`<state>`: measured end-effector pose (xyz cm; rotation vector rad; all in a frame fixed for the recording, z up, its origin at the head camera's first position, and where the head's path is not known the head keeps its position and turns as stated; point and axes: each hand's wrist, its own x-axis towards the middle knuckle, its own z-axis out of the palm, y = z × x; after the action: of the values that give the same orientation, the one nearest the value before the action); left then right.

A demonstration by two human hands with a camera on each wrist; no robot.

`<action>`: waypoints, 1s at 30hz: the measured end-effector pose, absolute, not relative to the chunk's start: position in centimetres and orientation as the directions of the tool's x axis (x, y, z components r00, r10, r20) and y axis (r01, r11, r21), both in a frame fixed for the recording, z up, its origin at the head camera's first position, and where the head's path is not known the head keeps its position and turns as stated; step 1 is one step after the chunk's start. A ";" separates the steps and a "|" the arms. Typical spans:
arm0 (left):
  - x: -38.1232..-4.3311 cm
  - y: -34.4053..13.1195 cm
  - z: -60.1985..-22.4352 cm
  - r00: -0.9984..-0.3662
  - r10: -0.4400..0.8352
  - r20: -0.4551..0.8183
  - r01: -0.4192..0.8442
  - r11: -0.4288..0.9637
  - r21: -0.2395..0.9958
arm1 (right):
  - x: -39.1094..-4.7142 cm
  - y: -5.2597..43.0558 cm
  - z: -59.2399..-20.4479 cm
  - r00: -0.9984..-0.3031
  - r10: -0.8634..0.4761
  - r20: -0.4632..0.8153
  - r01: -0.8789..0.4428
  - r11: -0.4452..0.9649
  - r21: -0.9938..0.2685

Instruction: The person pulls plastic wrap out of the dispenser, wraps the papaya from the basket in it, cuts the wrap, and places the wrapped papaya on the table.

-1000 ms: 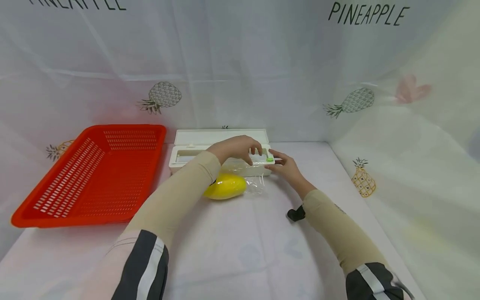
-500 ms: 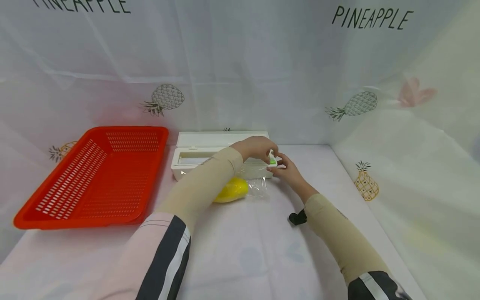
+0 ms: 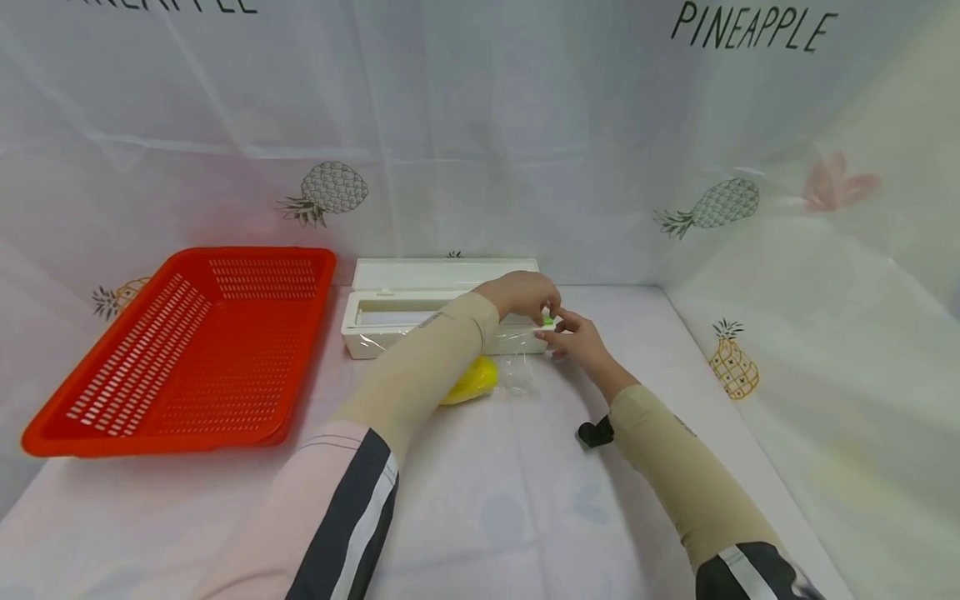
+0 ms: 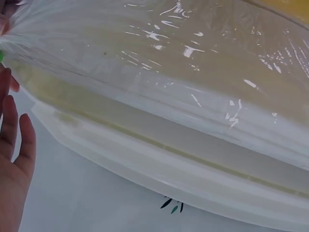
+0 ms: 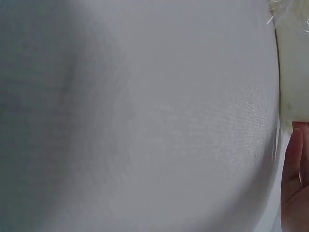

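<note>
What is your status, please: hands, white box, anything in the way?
Left hand, right hand at white box, right end, near green piece. Lid open, clear film over front. Possible obstacle: yellow object in front.

Pale cloth walls (image 3: 480, 200) – pineapple prints (image 3: 726, 202), dark lettering (image 3: 753, 27) – behind and beside a white-covered table (image 3: 540, 517).
</note>
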<state>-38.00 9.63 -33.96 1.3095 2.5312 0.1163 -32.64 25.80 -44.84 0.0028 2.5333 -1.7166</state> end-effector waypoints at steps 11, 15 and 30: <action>-39.0 9.7 -34.5 -0.510 0.835 -0.206 0.789 0.549 0.275 | -33.2 26.0 -45.2 -0.995 -0.033 -0.094 0.075 0.370 -0.926; -39.0 10.1 -34.3 -0.510 0.834 -0.211 0.792 0.551 0.262 | -33.2 26.2 -45.4 -0.996 -0.047 -0.069 0.047 0.375 -0.926; -39.2 9.4 -34.0 -0.454 0.851 -0.263 0.822 0.514 0.246 | -33.1 26.3 -44.8 -0.996 -0.032 -0.088 0.068 0.406 -0.911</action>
<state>-39.17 9.44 -34.04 1.3894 2.4088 0.1174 -33.13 26.27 -44.76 0.0333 2.5561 -1.6639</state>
